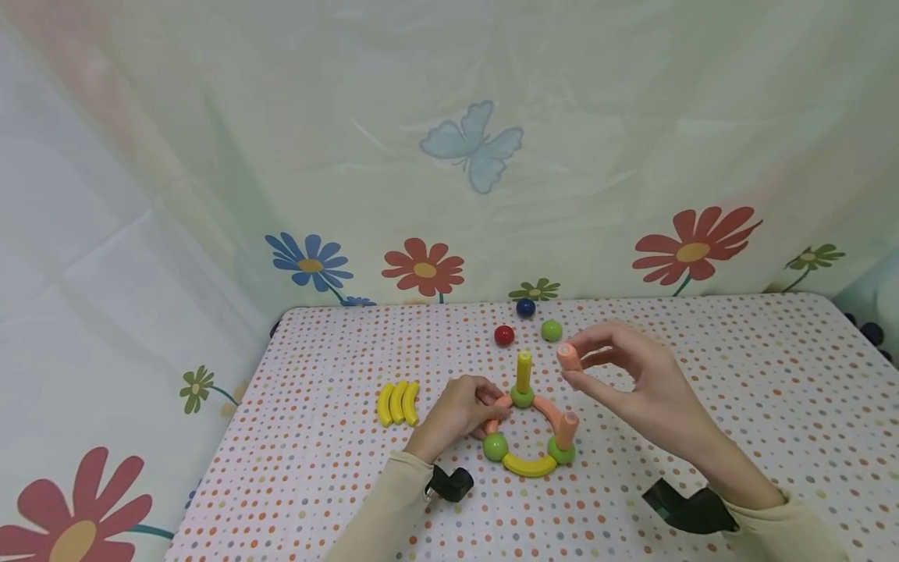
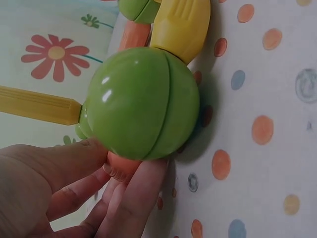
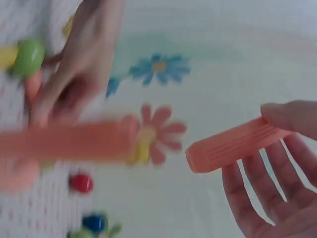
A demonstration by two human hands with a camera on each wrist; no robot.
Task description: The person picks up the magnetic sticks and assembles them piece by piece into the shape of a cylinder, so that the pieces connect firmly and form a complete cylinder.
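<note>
On the table, green balls joined by curved rods form a ring. A yellow curved rod [image 1: 530, 466] makes its front side, and an orange curved rod [image 1: 550, 411] its back right. My left hand [image 1: 460, 410] grips the left orange curved rod [image 2: 123, 166] beside a green ball [image 1: 495, 447]. An upright yellow rod [image 1: 524, 372] stands on the back green ball [image 1: 522, 398]; an upright orange rod [image 1: 567, 431] stands on the right green ball [image 1: 561, 452]. Above the table, my right hand [image 1: 642, 382] pinches a straight orange rod [image 3: 233, 146] between thumb and fingers.
Several yellow curved rods [image 1: 398, 403] lie side by side left of my left hand. Behind the ring sit a red ball [image 1: 504, 336], a dark blue ball [image 1: 525, 307] and a loose green ball [image 1: 552, 330]. A flowered curtain [image 1: 562, 156] hangs behind the dotted tabletop [image 1: 316, 351].
</note>
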